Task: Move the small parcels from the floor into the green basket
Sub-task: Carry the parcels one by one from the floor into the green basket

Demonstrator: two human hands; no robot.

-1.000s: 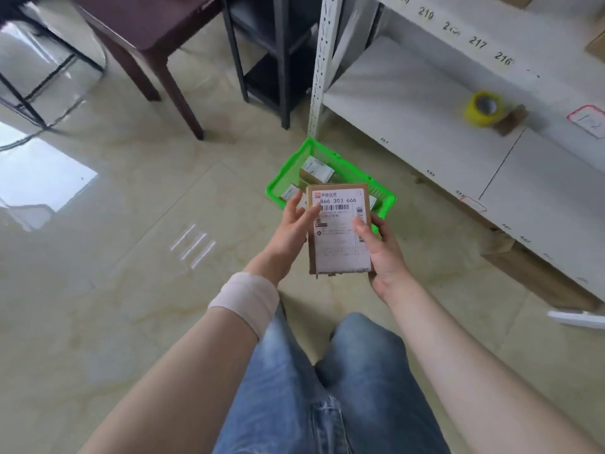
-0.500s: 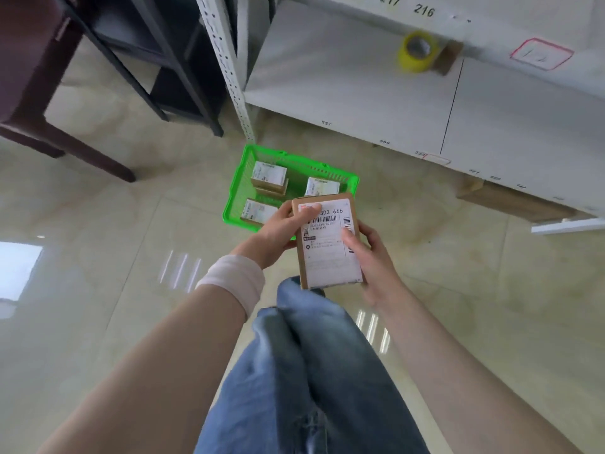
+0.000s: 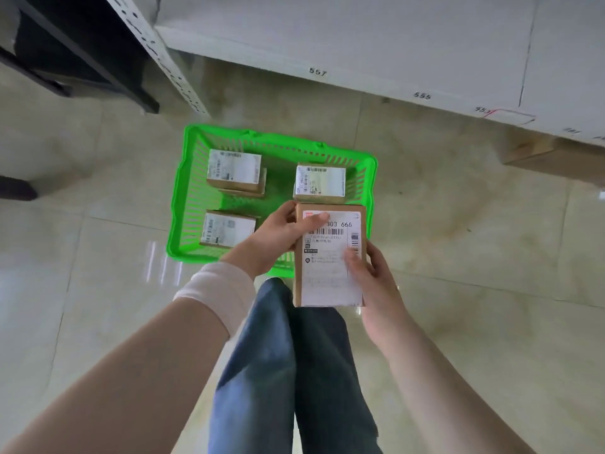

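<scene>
A brown cardboard parcel with a white shipping label is held in both my hands above the near right corner of the green basket. My left hand grips its upper left edge, thumb across the label. My right hand holds the right edge, thumb on the label. Inside the basket lie three labelled parcels: one at the far left stacked on another box, one at the far right, one at the near left.
The basket stands on a glossy tiled floor. A white shelf board with printed numbers runs behind it, with a perforated white upright. A dark shelf frame is at the upper left. A cardboard box sits under the shelf. My jeans fill the lower middle.
I have stepped closer, so the basket now lies right below me and looks larger. The parcel in both hands has moved over the basket's near right corner.
</scene>
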